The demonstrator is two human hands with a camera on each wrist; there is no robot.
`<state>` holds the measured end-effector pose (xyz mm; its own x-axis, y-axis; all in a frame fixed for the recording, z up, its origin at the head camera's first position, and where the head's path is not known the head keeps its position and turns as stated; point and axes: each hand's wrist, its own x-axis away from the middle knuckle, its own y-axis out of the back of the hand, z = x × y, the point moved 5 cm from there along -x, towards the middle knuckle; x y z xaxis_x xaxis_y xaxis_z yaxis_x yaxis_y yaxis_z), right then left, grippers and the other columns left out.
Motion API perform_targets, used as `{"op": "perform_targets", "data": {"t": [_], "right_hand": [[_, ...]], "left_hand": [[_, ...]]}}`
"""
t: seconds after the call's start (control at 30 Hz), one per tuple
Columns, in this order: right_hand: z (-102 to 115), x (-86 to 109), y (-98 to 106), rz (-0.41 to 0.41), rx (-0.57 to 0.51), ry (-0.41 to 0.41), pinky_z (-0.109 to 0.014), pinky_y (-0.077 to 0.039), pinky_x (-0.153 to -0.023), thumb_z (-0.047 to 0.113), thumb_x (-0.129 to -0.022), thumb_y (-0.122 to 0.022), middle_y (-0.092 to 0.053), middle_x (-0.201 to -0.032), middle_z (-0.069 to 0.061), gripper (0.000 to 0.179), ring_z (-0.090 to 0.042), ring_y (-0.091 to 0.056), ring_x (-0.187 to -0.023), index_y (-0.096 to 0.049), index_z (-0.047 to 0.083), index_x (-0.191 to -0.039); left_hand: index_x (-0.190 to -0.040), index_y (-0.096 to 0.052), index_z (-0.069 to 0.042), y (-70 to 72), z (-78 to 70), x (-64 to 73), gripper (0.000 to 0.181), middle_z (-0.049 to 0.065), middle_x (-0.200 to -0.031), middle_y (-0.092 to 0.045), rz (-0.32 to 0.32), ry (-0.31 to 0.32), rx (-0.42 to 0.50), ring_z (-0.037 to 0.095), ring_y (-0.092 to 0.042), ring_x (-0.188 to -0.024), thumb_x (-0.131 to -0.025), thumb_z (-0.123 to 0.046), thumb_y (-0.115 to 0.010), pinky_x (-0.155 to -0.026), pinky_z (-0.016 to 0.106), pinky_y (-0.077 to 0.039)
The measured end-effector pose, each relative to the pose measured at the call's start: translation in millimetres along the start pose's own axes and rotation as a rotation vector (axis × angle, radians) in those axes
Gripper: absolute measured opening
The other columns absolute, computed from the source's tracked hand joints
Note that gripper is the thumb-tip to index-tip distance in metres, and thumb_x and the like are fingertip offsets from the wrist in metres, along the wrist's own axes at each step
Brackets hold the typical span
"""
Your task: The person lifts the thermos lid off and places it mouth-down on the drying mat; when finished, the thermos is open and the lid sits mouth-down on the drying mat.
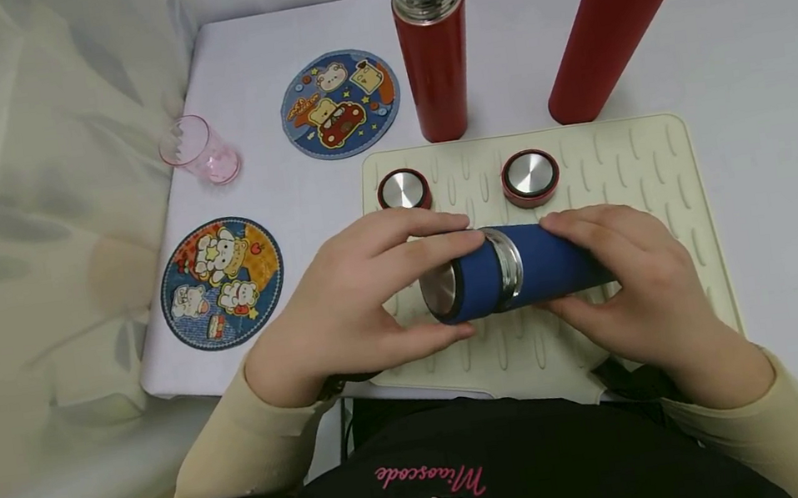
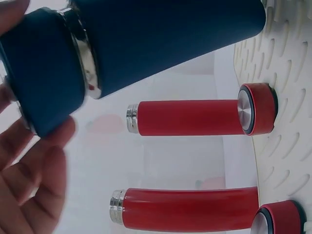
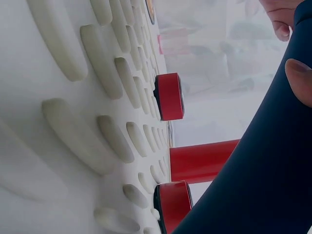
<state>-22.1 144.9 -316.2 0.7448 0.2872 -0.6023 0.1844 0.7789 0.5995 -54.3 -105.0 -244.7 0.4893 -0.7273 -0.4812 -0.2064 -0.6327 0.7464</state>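
Observation:
A blue thermos flask (image 1: 555, 262) is tilted over the cream mat, its capped end toward the left. Its blue lid (image 1: 478, 285) has a brushed steel top, and a silver band (image 2: 84, 53) shows between lid and body. My left hand (image 1: 375, 294) holds the lid between fingers and thumb. Around the body, my right hand (image 1: 631, 286) grips with the thumb on the near side. Whether the lid is screwed tight cannot be told. Two red lids with steel tops, a left one (image 1: 404, 189) and a right one (image 1: 530, 177), lie on the mat just beyond the flask.
The cream ridged mat (image 1: 631, 168) covers the table's front middle. Behind it stand two lidless red flasks, one (image 1: 437, 67) at centre and one (image 1: 616, 35) further right. To the left are two round cartoon coasters (image 1: 340, 105) and a pink glass (image 1: 205, 152); a curtain (image 1: 28, 247) hangs beyond.

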Motion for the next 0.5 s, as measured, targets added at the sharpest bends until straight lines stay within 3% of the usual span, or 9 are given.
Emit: {"op": "perform_targets", "data": {"t": [0.1, 0.2, 0.3, 0.4, 0.5], "right_hand": [[-2, 0.4, 2, -0.041, -0.012, -0.032, -0.019, -0.040, -0.119, 0.063, -0.102, -0.070, -0.076, -0.126, -0.024, 0.073, -0.040, -0.068, -0.115, -0.073, -0.003, -0.134], [-7, 1.3, 7, -0.122, -0.053, -0.101, -0.019, -0.044, -0.116, 0.068, -0.097, -0.074, -0.076, -0.124, -0.024, 0.081, -0.023, -0.070, -0.119, -0.072, -0.005, -0.132], [-14, 2.3, 15, -0.232, -0.182, -0.196, -0.020, -0.050, -0.112, 0.068, -0.087, -0.085, -0.078, -0.125, -0.016, 0.093, -0.010, -0.069, -0.121, -0.069, -0.013, -0.129], [-20, 3.2, 22, -0.341, -0.386, -0.292, -0.022, -0.053, -0.108, 0.045, -0.077, -0.103, -0.076, -0.131, -0.008, 0.091, -0.014, -0.070, -0.121, -0.065, -0.018, -0.131], [-24, 2.9, 30, -0.469, -0.609, -0.353, -0.026, -0.054, -0.108, 0.011, -0.066, -0.109, -0.074, -0.133, -0.011, 0.086, -0.025, -0.069, -0.123, -0.064, -0.017, -0.133]], "left_hand": [[-0.133, -0.076, -0.006, 5.5, 0.3, 1.8, 0.073, 0.014, -0.131, -0.076, -0.066, -0.015, 0.033, 0.028, -0.072, -0.123, -0.073, -0.037, -0.105, -0.103, 0.043, -0.062], [-0.130, -0.076, -0.003, 11.1, 1.6, 3.4, 0.073, 0.016, -0.126, -0.077, -0.120, -0.030, 0.058, 0.029, -0.074, -0.118, -0.073, -0.040, -0.104, -0.098, 0.043, -0.063], [-0.130, -0.076, -0.002, 13.5, 2.4, 4.0, 0.071, 0.016, -0.125, -0.077, -0.133, -0.038, 0.056, 0.029, -0.074, -0.116, -0.076, -0.040, -0.103, -0.096, 0.044, -0.064], [-0.131, -0.076, -0.003, 10.5, 2.8, 4.8, 0.072, 0.016, -0.127, -0.077, -0.100, -0.038, 0.035, 0.029, -0.074, -0.118, -0.074, -0.038, -0.104, -0.098, 0.043, -0.064], [-0.132, -0.076, -0.005, 5.8, 1.6, 5.2, 0.072, 0.016, -0.129, -0.076, -0.056, -0.046, 0.010, 0.029, -0.073, -0.121, -0.074, -0.036, -0.105, -0.099, 0.043, -0.064]]}}
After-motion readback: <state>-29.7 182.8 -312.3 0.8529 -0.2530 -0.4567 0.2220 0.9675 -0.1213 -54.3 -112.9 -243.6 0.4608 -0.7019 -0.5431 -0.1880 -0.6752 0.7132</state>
